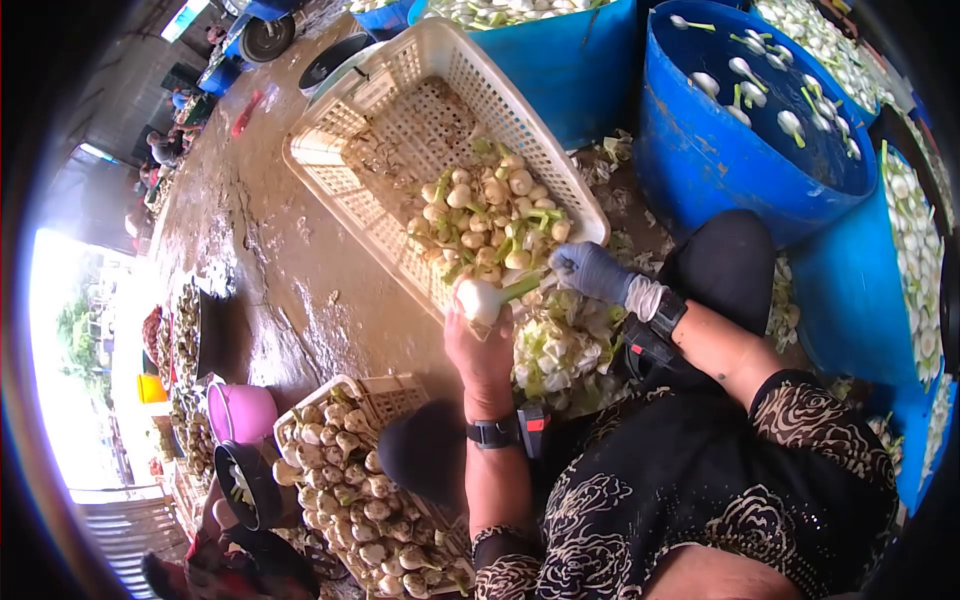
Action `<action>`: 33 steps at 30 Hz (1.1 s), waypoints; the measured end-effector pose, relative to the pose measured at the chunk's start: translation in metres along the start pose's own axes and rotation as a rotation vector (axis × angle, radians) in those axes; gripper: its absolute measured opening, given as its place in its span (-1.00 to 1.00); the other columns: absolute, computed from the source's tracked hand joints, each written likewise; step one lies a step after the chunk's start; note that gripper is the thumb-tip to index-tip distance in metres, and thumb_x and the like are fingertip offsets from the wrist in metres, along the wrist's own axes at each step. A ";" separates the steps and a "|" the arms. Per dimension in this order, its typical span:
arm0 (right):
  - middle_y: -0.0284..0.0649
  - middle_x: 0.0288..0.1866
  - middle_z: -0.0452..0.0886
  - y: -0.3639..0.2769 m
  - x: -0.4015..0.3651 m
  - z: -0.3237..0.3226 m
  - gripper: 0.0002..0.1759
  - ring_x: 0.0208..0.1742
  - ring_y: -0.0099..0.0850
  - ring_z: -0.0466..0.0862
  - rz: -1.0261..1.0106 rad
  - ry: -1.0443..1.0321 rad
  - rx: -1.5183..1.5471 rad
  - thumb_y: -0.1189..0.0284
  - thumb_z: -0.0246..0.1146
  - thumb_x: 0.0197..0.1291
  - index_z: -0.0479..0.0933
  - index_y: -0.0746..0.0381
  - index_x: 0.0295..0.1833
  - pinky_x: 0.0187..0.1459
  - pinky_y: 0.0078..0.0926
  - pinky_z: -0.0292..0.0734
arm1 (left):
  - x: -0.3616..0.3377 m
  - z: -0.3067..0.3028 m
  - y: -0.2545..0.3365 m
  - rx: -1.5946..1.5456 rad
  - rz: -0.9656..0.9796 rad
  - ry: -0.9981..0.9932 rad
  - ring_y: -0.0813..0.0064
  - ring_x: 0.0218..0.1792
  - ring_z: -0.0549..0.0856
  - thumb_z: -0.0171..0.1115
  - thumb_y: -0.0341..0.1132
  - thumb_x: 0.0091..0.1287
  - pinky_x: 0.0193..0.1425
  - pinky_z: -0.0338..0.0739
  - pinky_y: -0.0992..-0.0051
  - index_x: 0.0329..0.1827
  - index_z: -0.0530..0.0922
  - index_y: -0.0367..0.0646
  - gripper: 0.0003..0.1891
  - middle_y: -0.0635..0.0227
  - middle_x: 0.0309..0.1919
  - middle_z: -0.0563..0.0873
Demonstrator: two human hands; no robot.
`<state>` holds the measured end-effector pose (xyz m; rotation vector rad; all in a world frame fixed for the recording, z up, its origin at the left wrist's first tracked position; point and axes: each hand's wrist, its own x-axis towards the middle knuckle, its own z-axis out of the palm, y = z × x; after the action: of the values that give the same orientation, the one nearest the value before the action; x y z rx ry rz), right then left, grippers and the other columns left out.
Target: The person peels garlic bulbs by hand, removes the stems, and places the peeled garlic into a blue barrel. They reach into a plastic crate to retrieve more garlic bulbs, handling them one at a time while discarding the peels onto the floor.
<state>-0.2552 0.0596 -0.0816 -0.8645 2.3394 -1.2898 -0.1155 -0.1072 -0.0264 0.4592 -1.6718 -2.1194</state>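
My left hand (480, 345), bare with a strap at the wrist, grips a peeled white bulb (480, 300) with a thick green stem, like fresh garlic or onion. The stem points right, towards my right hand (592, 271), which wears a grey-blue glove. Its fingers are closed close to the stem's end; whatever they hold is hidden. Just beyond both hands, a cream plastic crate (335, 195) contains a heap of unpeeled bulbs (490, 205) at its near end. Below the hands lies a pile of stripped skins and leaves (565, 345).
Blue tubs stand on the right; one tub (690, 170) holds water with white bulbs floating in it. A second crate (400, 395) of unpeeled bulbs sits at lower left, near a pink bucket (243, 412) and another person (255, 555). The floor (270, 270) looks wet.
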 end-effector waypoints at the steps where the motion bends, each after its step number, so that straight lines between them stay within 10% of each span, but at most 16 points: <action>1: -0.06 -0.34 0.68 -0.005 0.000 -0.002 -0.74 -0.29 -0.13 0.68 -0.082 0.105 0.332 0.34 0.28 0.09 0.62 0.28 -0.17 -0.20 -0.31 0.57 | 0.001 0.003 0.003 -0.078 -0.032 -0.024 0.47 -0.24 0.60 -0.02 -0.14 0.39 -0.33 0.52 0.60 0.22 0.42 -0.10 -0.60 0.32 -0.13 0.60; 2: -0.06 -0.34 0.68 -0.020 0.002 -0.012 -0.74 -0.29 -0.13 0.68 -0.080 0.106 0.332 0.34 0.28 0.09 0.62 0.28 -0.17 -0.20 -0.31 0.57 | 0.002 0.009 0.005 -0.226 -0.046 0.060 0.50 -0.29 0.59 0.20 -0.60 0.11 -0.28 0.53 0.56 -0.06 0.54 -0.28 -0.70 0.29 -0.20 0.63; 4: -0.11 -0.33 0.67 -0.058 0.004 -0.033 -0.75 -0.28 -0.58 0.60 -0.354 -0.122 0.418 0.46 0.29 0.13 0.58 0.28 -0.07 -0.12 -0.53 0.52 | 0.004 0.011 0.003 0.232 0.179 0.019 0.48 -0.29 0.59 0.21 -0.58 0.11 -0.28 0.53 0.55 -0.04 0.52 -0.25 -0.69 0.33 -0.23 0.61; 7: -0.15 -0.35 0.67 -0.068 0.003 -0.024 -0.76 -0.31 -0.55 0.61 -0.283 -0.307 -0.001 0.48 0.30 0.11 0.58 0.28 -0.08 -0.15 -0.51 0.52 | -0.005 0.022 0.005 0.698 0.473 0.041 0.52 -0.29 0.56 0.25 -0.38 0.18 -0.33 0.48 0.59 0.00 0.48 -0.17 -0.68 0.43 -0.30 0.54; 9: -0.12 -0.39 0.65 -0.073 0.000 -0.024 -0.79 -0.36 -0.53 0.59 -0.258 -0.302 0.013 0.48 0.29 0.10 0.58 0.30 -0.13 -0.23 -0.46 0.50 | -0.005 0.022 0.005 -0.254 -0.314 -0.025 0.60 -0.30 0.52 0.26 -0.17 0.20 -0.38 0.38 0.69 0.00 0.48 -0.11 -0.64 0.47 -0.33 0.51; 21: 0.03 -0.47 0.60 -0.043 -0.005 -0.007 -0.85 -0.51 -0.46 0.57 -0.289 -0.155 0.070 0.52 0.21 0.10 0.58 0.38 -0.24 -0.33 -0.39 0.50 | -0.010 0.018 0.009 0.173 -0.044 -0.204 0.55 -0.13 0.53 0.38 -0.17 0.11 -0.06 0.46 0.53 0.14 0.48 -0.28 -0.44 0.37 -0.14 0.60; 23: -0.04 -0.45 0.61 -0.045 -0.004 -0.015 -0.87 -0.54 -0.44 0.57 -0.043 -0.465 0.373 0.51 0.16 0.16 0.56 0.34 -0.26 -0.36 -0.35 0.50 | -0.011 0.020 0.011 0.206 -0.008 -0.277 0.52 -0.09 0.54 0.39 -0.20 0.10 0.02 0.46 0.51 0.16 0.48 -0.31 -0.41 0.35 -0.11 0.60; 26: -0.11 -0.37 0.61 -0.037 -0.007 -0.032 -0.84 -0.39 -0.35 0.62 -0.333 -0.404 0.113 0.45 0.13 0.24 0.54 0.32 -0.24 -0.25 -0.36 0.52 | -0.012 0.017 0.004 -0.078 -0.098 -0.368 0.50 -0.04 0.57 0.31 -0.12 0.15 0.09 0.45 0.53 0.29 0.37 -0.33 -0.31 0.25 -0.04 0.60; 27: -0.11 -0.35 0.61 -0.035 -0.008 -0.034 -0.83 -0.33 -0.32 0.63 -0.563 -0.249 -0.049 0.43 0.14 0.25 0.54 0.33 -0.24 -0.20 -0.36 0.52 | -0.012 0.017 0.001 -0.080 -0.099 -0.365 0.50 -0.04 0.57 0.31 -0.12 0.15 0.09 0.45 0.53 0.29 0.37 -0.33 -0.31 0.25 -0.04 0.60; 28: -0.08 -0.29 0.59 -0.039 -0.010 -0.036 -0.73 -0.21 -0.27 0.61 -0.279 -0.324 0.069 0.29 0.12 0.32 0.53 0.31 -0.18 -0.15 -0.36 0.47 | -0.009 0.020 0.002 -0.148 -0.175 -0.331 0.48 -0.03 0.58 0.28 -0.10 0.18 0.04 0.49 0.52 0.31 0.35 -0.34 -0.31 0.24 -0.02 0.60; 33: -0.09 -0.27 0.60 -0.039 -0.016 -0.022 -0.74 -0.18 -0.26 0.63 -0.440 -0.179 0.104 0.31 0.13 0.31 0.52 0.31 -0.12 -0.09 -0.38 0.48 | -0.006 0.022 -0.020 -0.076 -0.384 -0.214 0.51 -0.39 0.66 0.26 -0.13 0.23 -0.35 0.60 0.53 -0.06 0.55 -0.39 -0.56 0.25 -0.29 0.68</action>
<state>-0.2410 0.0685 -0.0369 -1.4501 1.9910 -1.4107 -0.1237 -0.0813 -0.0409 0.5872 -1.7185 -2.5794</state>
